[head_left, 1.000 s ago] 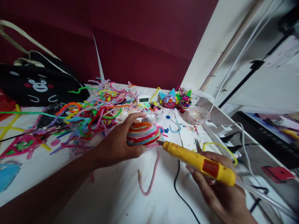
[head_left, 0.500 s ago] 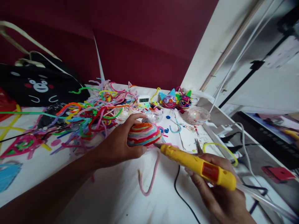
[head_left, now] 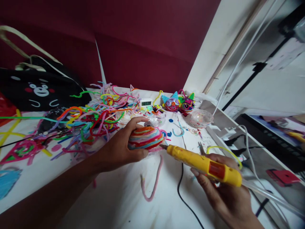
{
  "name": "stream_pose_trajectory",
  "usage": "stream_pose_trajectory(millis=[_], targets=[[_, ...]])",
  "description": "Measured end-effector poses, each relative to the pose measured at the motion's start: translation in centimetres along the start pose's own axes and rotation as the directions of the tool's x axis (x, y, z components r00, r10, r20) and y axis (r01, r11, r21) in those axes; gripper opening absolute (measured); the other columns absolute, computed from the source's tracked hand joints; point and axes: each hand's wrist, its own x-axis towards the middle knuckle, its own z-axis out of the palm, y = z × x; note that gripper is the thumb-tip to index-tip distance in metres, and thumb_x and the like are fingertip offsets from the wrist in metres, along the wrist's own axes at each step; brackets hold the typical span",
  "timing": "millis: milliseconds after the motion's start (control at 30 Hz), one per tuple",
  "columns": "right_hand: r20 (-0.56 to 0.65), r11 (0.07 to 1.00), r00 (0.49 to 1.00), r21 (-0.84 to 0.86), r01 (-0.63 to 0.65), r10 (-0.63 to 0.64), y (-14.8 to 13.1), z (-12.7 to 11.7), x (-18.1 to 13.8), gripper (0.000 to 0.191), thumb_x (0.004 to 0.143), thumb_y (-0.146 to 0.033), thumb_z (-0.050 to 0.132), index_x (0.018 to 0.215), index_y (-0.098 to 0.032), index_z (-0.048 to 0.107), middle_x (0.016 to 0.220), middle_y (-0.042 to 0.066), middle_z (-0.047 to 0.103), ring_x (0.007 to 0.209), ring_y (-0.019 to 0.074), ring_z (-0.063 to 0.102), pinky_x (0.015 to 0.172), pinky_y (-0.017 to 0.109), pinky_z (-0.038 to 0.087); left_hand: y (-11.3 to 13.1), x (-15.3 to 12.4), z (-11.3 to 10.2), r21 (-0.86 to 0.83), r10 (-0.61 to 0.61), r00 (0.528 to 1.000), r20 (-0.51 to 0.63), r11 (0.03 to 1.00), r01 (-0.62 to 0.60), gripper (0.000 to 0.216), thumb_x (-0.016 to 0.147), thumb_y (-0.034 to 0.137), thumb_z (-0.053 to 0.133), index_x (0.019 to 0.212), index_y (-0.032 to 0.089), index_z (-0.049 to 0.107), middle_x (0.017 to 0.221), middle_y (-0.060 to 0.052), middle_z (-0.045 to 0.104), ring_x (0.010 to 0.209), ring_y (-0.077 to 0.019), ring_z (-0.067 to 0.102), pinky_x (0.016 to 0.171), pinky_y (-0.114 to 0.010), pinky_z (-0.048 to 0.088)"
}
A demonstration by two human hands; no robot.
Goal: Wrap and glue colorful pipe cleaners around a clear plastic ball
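My left hand is wrapped round a ball covered in striped pipe cleaners, thumb in front and fingers behind. Orange, white, red and blue bands run round it. A pink pipe cleaner trails from its lower edge and curls on the white table. In my right hand is a yellow hot glue gun, with a clear glue stick coming out of its back. The nozzle points left, at the ball's lower right edge; whether it touches, I cannot tell.
A heap of coloured pipe cleaners spreads across the left. Behind stand a small digital clock, two decorated balls with ears and a clear plastic bowl. A black cord crosses the table. A black bag sits far left.
The glue gun has shifted slightly right, its nozzle now nearer the ball's right edge. My left hand has turned the ball a little and keeps its hold.
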Motion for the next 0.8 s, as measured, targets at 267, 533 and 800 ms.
stream_pose_trajectory(millis=[267, 533, 800], targets=[[-0.023, 0.999, 1.000, -0.047, -0.004, 0.003, 0.49, 0.02, 0.31, 0.021, 0.089, -0.018, 0.062, 0.108, -0.022, 0.056, 0.090, 0.004, 0.064, 0.067, 0.0181, 0.067, 0.052, 0.028, 0.055, -0.20, -0.01, -0.33, -0.033, -0.020, 1.000, 0.020, 0.999, 0.021, 0.073, 0.067, 0.035, 0.073, 0.133, 0.027, 0.043, 0.125, -0.007, 0.064, 0.108, -0.0295, 0.067, 0.084, -0.033, 0.057], [-0.003, 0.999, 1.000, -0.051, -0.005, 0.005, 0.42, -0.04, 0.01, 0.025, 0.089, -0.017, 0.060, 0.113, -0.021, 0.055, 0.092, 0.004, 0.064, 0.073, 0.0189, 0.068, 0.057, 0.029, 0.057, -0.13, 0.05, -0.20, -0.075, -0.011, 0.999, 0.039, 0.997, 0.014, 0.070, 0.067, 0.031, 0.072, 0.131, 0.027, 0.043, 0.122, -0.007, 0.065, 0.104, -0.0285, 0.068, 0.082, -0.035, 0.057], [-0.008, 0.995, 0.995, -0.009, 0.104, -0.104, 0.46, -0.03, -0.09, 0.029, 0.086, -0.009, 0.060, 0.113, -0.020, 0.059, 0.099, 0.005, 0.063, 0.083, 0.0196, 0.066, 0.063, 0.031, 0.055, -0.11, 0.01, -0.05, -0.059, -0.003, 1.000, 0.017, 0.998, 0.004, 0.068, 0.066, 0.029, 0.071, 0.129, 0.026, 0.045, 0.123, -0.006, 0.065, 0.106, -0.0277, 0.068, 0.085, -0.032, 0.056]])
